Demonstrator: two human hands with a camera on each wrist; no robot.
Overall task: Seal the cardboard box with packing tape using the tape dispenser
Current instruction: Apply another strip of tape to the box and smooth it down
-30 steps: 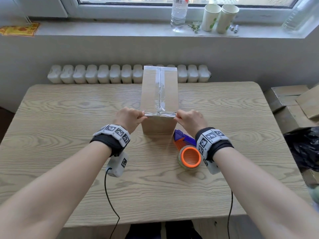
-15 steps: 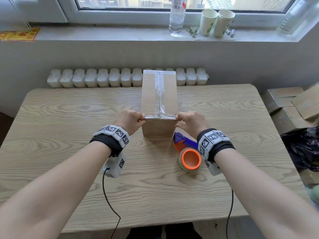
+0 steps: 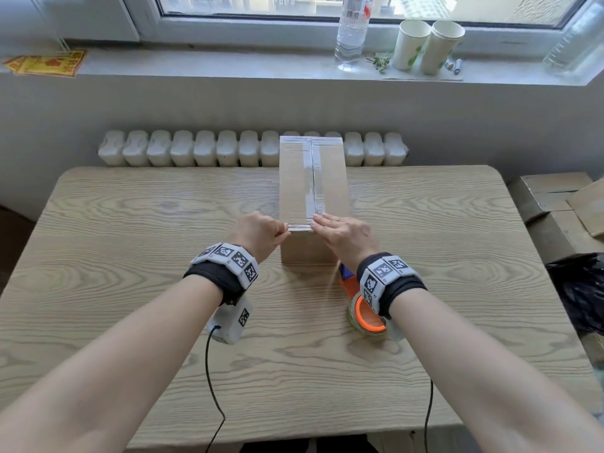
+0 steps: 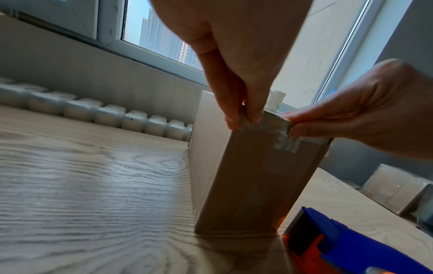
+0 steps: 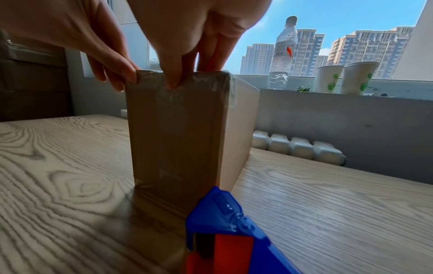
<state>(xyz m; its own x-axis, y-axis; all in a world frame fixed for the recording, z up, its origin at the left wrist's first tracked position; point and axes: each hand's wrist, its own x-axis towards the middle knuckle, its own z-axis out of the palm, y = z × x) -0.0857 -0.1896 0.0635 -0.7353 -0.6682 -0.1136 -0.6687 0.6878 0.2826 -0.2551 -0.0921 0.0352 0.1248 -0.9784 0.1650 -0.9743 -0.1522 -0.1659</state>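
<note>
A tall cardboard box [image 3: 295, 188] stands on the wooden table [image 3: 130, 256], with clear tape [image 3: 310, 184] along its top seam and across its near top edge. My left hand [image 3: 284, 232] pinches the near left corner of that edge; in the left wrist view its thumb and finger [image 4: 255, 115] squeeze the taped corner. My right hand [image 3: 315, 223] pinches the same edge near the middle, fingers on top, thumb [image 5: 173, 81] on the front face. The blue and orange tape dispenser [image 3: 348, 282] lies on the table under my right wrist, held by neither hand.
Flat cardboard boxes [image 3: 555, 204] and a black bag [image 3: 578, 289] sit off the table's right side. A radiator [image 3: 196, 148] runs behind the table. The window sill holds a water bottle [image 3: 351, 31] and two paper cups [image 3: 428, 44].
My right hand has slid left along the box's near top edge, from the right corner toward the middle. The left hand stays at the left corner.
</note>
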